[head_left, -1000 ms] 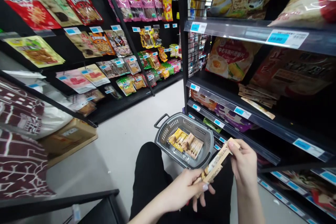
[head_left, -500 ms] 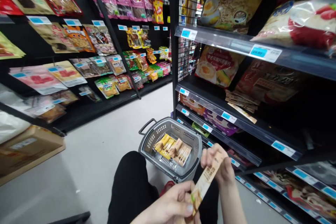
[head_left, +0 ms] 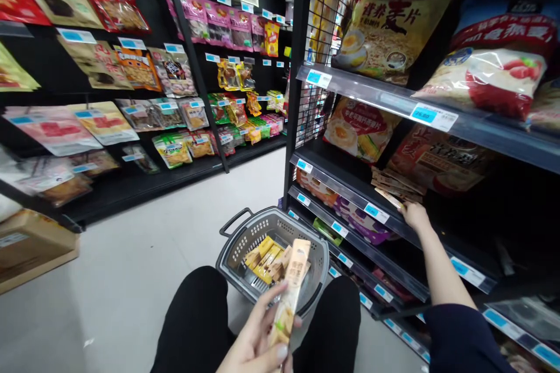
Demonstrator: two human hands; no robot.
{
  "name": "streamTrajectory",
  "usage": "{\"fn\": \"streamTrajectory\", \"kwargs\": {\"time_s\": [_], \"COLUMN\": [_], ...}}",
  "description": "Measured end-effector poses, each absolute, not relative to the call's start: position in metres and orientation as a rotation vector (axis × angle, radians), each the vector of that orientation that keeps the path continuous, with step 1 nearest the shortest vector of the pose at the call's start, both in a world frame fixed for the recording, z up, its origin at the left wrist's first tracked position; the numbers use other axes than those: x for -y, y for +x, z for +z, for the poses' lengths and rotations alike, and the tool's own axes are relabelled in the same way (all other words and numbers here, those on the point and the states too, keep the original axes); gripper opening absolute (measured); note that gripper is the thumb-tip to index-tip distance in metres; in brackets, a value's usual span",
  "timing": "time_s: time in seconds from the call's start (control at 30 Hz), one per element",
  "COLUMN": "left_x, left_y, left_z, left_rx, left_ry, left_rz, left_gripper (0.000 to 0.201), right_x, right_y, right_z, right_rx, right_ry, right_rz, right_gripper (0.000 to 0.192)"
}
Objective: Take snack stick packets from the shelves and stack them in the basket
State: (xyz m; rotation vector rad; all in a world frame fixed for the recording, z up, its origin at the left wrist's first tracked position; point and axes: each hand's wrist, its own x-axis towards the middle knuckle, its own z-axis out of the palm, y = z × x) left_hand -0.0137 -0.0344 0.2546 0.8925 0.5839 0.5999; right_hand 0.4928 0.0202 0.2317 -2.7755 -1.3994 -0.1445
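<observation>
Two hands: I work both, well apart from each other.
Left hand (head_left: 258,344): I have it closed around the lower end of a long tan sachet (head_left: 291,282), thumb on the front face, fingers behind.
Sachet position: it stands nearly upright, tilted slightly right, rising from my grip to end in front of the grey basket (head_left: 245,233).
Basket: beyond the left grip, on the floor between my knees; yellow and tan sachets lie inside.
Right hand (head_left: 413,214): I have it stretched to the shelf edge (head_left: 350,198), fingertips touching the stack of flat sachets (head_left: 396,183); I cannot tell whether it is closed on one.
Stack position: directly beyond the right fingertips, beside a large red bag (head_left: 437,157).
</observation>
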Motion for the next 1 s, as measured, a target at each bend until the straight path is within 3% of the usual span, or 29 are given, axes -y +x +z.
{"fn": "streamTrajectory", "kwargs": {"time_s": [0.1, 0.33, 0.43, 0.53, 0.7, 0.83, 1.0], "left_x": [0.029, 0.022, 0.021, 0.02, 0.021, 0.022, 0.022], "left_y": [-0.013, -0.005, -0.002, 0.003, 0.011, 0.012, 0.008], "left_z": [0.247, 0.243, 0.247, 0.248, 0.25, 0.252, 0.253], "left_rx": [-0.698, -0.753, -0.795, -0.803, -0.827, -0.805, -0.811], "left_ry": [1.02, 1.104, 1.166, 1.209, 1.472, 1.714, 1.754], "left_rz": [0.575, 0.569, 0.597, 0.622, 0.564, 0.479, 0.426], "left_gripper": [0.029, 0.031, 0.032, 0.037, 0.033, 0.035, 0.029], "right_x": [-0.015, 0.026, 0.049, 0.065, 0.073, 0.073, 0.074], "right_y": [0.495, 0.473, 0.435, 0.369, 0.233, 0.155, 0.133], "right_z": [0.229, 0.253, 0.263, 0.265, 0.245, 0.225, 0.215], "right_rx": [1.384, 1.363, 1.048, 0.744, 0.417, 0.314, 0.424], "right_ry": [-2.669, -2.289, -1.943, -1.442, -1.183, -1.156, -1.294], "right_rz": [-0.044, -0.298, -0.046, 0.486, 1.016, 1.157, 1.091], "right_gripper": [0.025, 0.016, 0.024, 0.038, 0.048, 0.041, 0.038]}}
